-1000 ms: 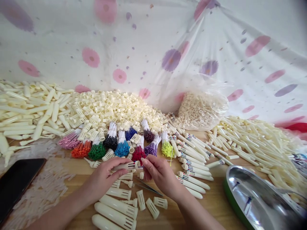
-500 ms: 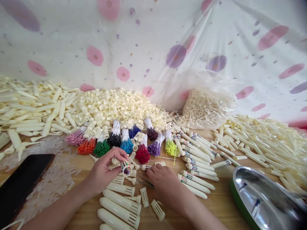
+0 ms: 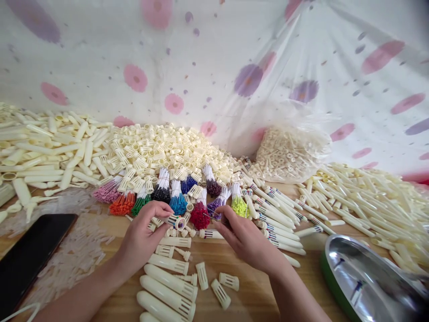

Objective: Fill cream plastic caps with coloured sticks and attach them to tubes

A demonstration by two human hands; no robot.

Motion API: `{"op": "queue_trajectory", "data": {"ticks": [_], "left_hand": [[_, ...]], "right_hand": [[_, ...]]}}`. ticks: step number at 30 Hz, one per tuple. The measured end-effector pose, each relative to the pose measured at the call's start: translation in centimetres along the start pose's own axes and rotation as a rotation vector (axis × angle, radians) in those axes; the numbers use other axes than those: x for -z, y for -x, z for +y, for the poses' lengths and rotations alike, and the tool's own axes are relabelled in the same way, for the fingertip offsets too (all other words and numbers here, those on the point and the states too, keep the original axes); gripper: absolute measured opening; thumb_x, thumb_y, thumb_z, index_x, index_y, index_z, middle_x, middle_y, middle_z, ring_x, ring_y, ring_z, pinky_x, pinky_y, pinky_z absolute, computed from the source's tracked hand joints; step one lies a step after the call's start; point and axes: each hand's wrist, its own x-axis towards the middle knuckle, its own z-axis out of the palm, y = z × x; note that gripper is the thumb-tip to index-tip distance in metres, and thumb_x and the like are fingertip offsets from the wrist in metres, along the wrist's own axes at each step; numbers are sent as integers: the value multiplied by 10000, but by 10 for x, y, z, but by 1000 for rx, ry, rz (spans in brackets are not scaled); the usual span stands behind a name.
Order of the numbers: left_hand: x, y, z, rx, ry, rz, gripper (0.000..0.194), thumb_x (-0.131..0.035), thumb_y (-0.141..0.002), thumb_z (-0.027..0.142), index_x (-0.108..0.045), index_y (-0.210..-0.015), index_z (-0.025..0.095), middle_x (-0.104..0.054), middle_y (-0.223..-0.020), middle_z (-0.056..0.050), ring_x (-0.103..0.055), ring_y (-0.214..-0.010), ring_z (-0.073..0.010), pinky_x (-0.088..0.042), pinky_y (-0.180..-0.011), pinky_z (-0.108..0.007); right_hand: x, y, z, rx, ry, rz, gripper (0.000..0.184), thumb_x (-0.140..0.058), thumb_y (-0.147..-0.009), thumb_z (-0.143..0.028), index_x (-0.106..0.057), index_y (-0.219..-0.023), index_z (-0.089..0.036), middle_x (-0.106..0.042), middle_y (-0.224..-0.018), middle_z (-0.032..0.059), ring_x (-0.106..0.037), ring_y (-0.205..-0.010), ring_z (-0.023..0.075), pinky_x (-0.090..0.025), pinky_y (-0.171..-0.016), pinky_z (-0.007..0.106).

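My left hand (image 3: 147, 230) pinches a cream slotted pen collar (image 3: 177, 222), its round open end facing right with coloured bits inside. My right hand (image 3: 244, 232) is closed on thin metal tweezers (image 3: 208, 216), whose tips point left beside the bundle of red-tipped refills (image 3: 200, 214). Other refill bundles stand around it: purple (image 3: 217, 205), yellow (image 3: 239, 205), light blue (image 3: 177, 203), black (image 3: 161, 190) and more. Below my hands lie loose slotted collars (image 3: 220, 294) and a row of thick cream pen barrels (image 3: 167, 295). The tweezers are partly hidden by my fingers.
Pens with coloured refills (image 3: 281, 223) lie in rows at right. Behind are heaps of collars (image 3: 167, 145) and barrels (image 3: 365, 197), and a clear bag of parts (image 3: 291, 152). A phone (image 3: 33, 255) lies left; a shiny metal tray (image 3: 372, 277) stands right.
My right hand has lifted from the table with the tweezers, their tips now up by the red bundle. A collar now lies at lower right. The left hand's collar has tilted sideways.
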Motion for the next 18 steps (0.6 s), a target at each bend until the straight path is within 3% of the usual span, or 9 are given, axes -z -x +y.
{"op": "queue_trajectory", "data": {"ticks": [3,6,10,18], "left_hand": [[-1,1,-3,-14,-57,12,144,-524,-756,90,-494,-784,228,-620,-885,-17,-608,-855,-178,-490,-766,-303],[-1,3,-4,-40,-97,12,144,-523,-777,94,-500,-812,231,-616,-899,-22,-605,-877,-188,-485,-789,-330],[-1,4,-3,-84,-145,37,145,-531,-790,94,-510,-826,232,-619,-903,-28,-606,-877,-201,-480,-797,-354],[-3,4,0,-187,-204,63,168,-522,-797,63,-526,-835,226,-635,-884,-26,-610,-864,-209,-476,-779,-356]], "right_hand": [[-4,2,-7,6,-50,142,228,-306,-959,-327,-455,-1057,-185,-610,-703,23,-548,-573,167,-344,-531,250],[-14,3,-15,73,9,223,231,-320,-961,-305,-518,-930,-191,-640,-738,48,-591,-619,176,-358,-546,253],[-27,3,-22,108,78,252,284,-336,-966,-296,-565,-836,-189,-673,-768,57,-605,-625,167,-372,-563,254],[-39,3,-22,150,105,303,248,-402,-956,-296,-584,-849,-165,-682,-741,48,-626,-591,167,-368,-524,252]]}}
